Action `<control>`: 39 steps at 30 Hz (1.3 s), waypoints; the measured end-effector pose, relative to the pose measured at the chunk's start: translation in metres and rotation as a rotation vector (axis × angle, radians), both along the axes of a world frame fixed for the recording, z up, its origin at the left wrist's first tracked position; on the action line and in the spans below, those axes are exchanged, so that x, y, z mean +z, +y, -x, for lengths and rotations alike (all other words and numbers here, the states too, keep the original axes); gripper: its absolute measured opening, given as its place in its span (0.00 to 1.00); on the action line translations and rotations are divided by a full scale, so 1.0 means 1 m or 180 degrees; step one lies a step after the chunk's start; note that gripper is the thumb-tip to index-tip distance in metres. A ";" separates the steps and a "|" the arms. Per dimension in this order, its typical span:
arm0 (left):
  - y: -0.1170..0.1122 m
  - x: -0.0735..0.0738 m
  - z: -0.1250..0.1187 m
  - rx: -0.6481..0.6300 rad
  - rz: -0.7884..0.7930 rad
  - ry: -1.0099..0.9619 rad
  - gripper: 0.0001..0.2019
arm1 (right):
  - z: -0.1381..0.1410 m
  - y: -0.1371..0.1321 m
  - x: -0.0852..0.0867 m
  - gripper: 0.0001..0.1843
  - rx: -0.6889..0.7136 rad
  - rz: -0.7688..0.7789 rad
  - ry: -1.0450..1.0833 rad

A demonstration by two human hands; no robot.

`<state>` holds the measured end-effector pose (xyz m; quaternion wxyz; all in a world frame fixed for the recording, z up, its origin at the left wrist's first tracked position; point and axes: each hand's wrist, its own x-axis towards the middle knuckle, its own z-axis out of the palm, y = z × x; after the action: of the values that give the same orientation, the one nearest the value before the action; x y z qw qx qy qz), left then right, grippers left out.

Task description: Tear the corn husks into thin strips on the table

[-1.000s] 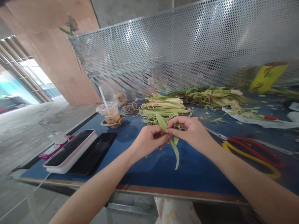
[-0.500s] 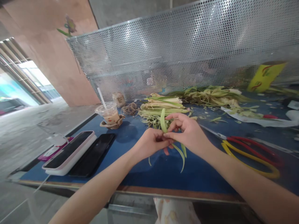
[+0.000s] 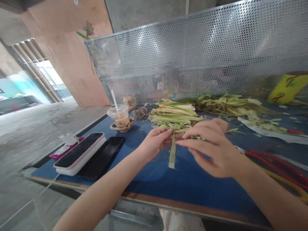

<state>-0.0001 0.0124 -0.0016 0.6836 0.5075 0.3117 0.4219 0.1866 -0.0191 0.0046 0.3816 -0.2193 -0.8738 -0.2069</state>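
Observation:
My left hand (image 3: 155,143) pinches the top of a green leaf strip (image 3: 172,153), which hangs down over the blue table top (image 3: 154,179). My right hand (image 3: 211,147) is just to the right of it, fingers stretched out toward the strip's top, its fingertips close to the pinch. A second short piece of leaf crosses at the pinch point. Behind the hands lies a pile of cut green leaf strips (image 3: 174,114).
A drink cup with a straw (image 3: 121,118), a coil of twine (image 3: 140,112) and two phones (image 3: 81,153) lie at the left. Red and yellow scissors (image 3: 276,163) lie at the right. More leaf scraps (image 3: 231,104) sit before the perforated metal screen (image 3: 192,57).
My right hand let go of the leaf and opened its fingers. The strip, bent before, now hangs straight from my left hand. The view shifted slightly.

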 end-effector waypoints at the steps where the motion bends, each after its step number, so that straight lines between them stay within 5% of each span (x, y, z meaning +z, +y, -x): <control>1: 0.000 0.001 0.000 0.0029 0.0012 -0.0012 0.10 | 0.002 -0.001 -0.002 0.17 -0.0048 0.0026 -0.0253; 7: -0.005 0.004 0.000 0.0316 0.0089 -0.0029 0.11 | 0.011 0.002 -0.016 0.17 -0.0635 -0.0446 -0.0822; 18: -0.009 0.003 -0.003 0.0047 -0.0105 0.0025 0.11 | 0.013 0.002 -0.013 0.13 -0.0569 -0.0862 -0.0568; 29: -0.004 0.000 0.000 0.0486 -0.1031 0.0704 0.12 | 0.019 0.009 -0.015 0.03 -0.0492 0.0756 0.1232; 39: -0.008 -0.002 -0.002 0.0955 -0.1200 0.0847 0.11 | 0.021 0.016 -0.023 0.09 0.0094 0.3423 0.2472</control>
<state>0.0014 0.0046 -0.0035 0.4600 0.6249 0.3864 0.4985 0.1659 -0.0028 -0.0188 0.5089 -0.4258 -0.6572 0.3574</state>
